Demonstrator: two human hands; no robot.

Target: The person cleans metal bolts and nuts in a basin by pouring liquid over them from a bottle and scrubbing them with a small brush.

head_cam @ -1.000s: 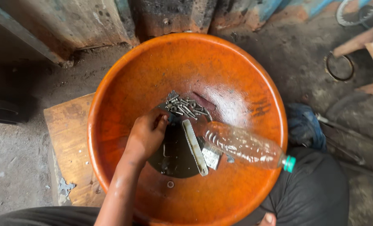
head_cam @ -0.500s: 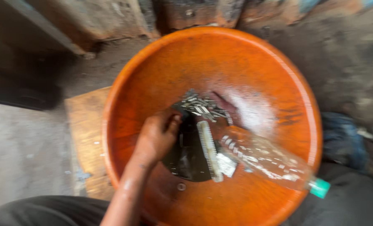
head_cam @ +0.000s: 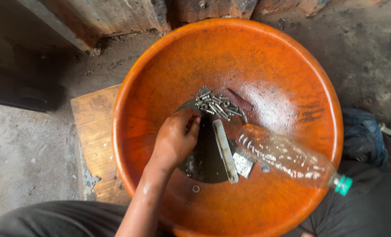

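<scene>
My left hand point(head_cam: 178, 136) reaches into the orange basin point(head_cam: 160, 66), fingers curled together over dark liquid at the bottom, seemingly pinching something small; I cannot tell what. Pile of bolts point(head_cam: 217, 105) just beyond my fingertips. Flat metal bar point(head_cam: 225, 151) beside; clear plastic bottle point(head_cam: 287, 158) lies tilted against the rim.

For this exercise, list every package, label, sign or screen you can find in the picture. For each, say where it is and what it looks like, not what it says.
Clear plastic bottle: lying tilted across the right side of the orange basin, ribbed, label-free, green cap over the rim.
Labels, signs, screens: none visible.
</scene>
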